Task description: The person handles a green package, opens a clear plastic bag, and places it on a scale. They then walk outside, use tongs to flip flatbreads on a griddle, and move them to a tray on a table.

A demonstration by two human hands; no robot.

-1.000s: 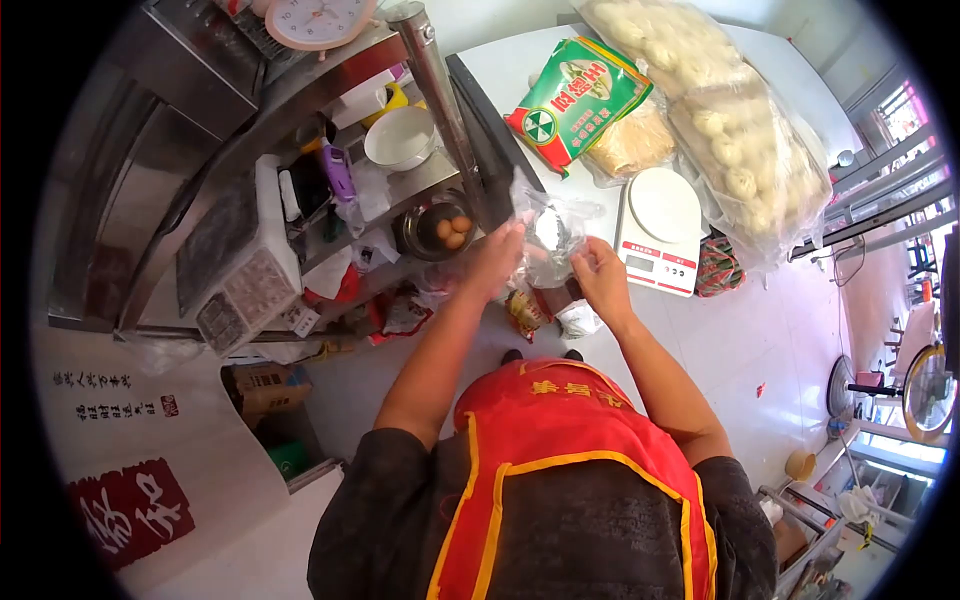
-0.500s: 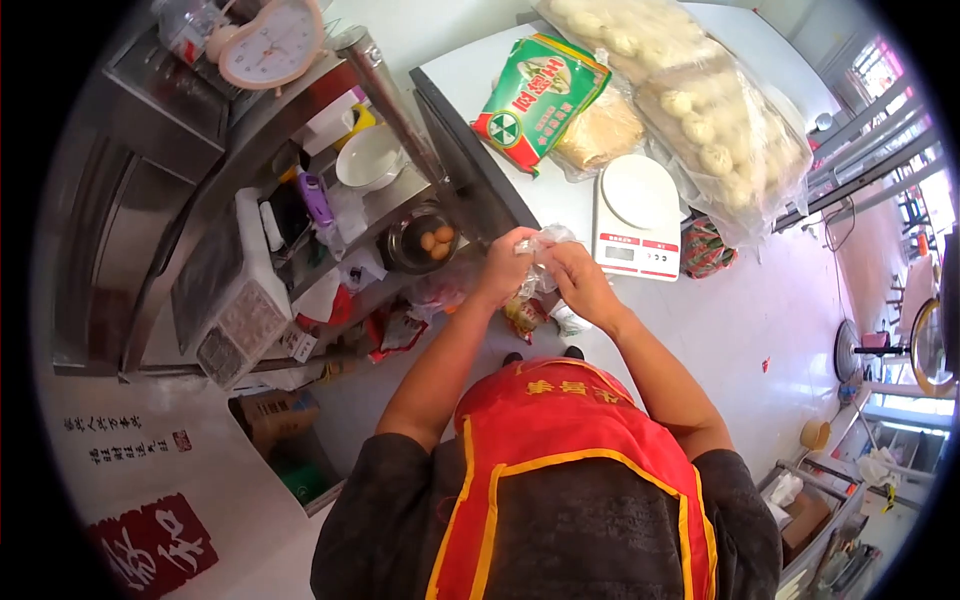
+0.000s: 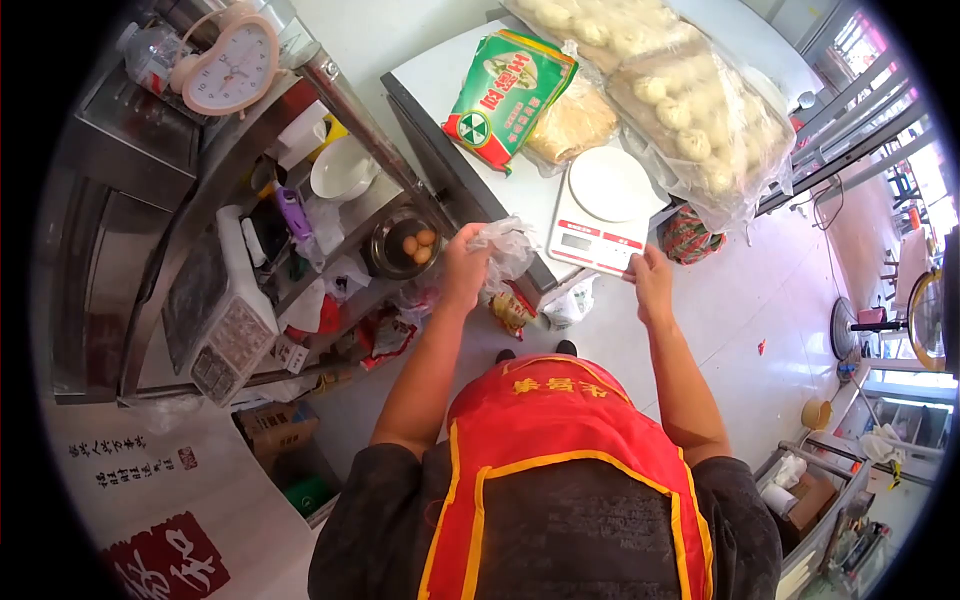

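My left hand (image 3: 464, 268) is closed around a crumpled clear plastic bag (image 3: 508, 245), which hangs off its right side near the table's corner. At the front right corner of a white kitchen scale (image 3: 606, 190), my right hand (image 3: 652, 287) has its fingers and thumb pinched on the edge. The scale has a round plate, red strips and a small display, and its plate carries nothing. Behind it lie a green and red printed packet (image 3: 512, 98) and a clear bag of tan, crumbly-looking material (image 3: 572, 122).
Large plastic-wrapped trays of pale dough buns (image 3: 690, 110) fill the table's right side. To the left, a shelf holds a white bowl (image 3: 343, 168) and a metal bowl of eggs (image 3: 408, 243). A pink clock (image 3: 232, 64) stands above. Bags (image 3: 570, 303) sit below the table corner.
My hands were together on the plastic bag and have come apart. The left moved leftward with the bag; the right let go of it and went right to the scale's corner.
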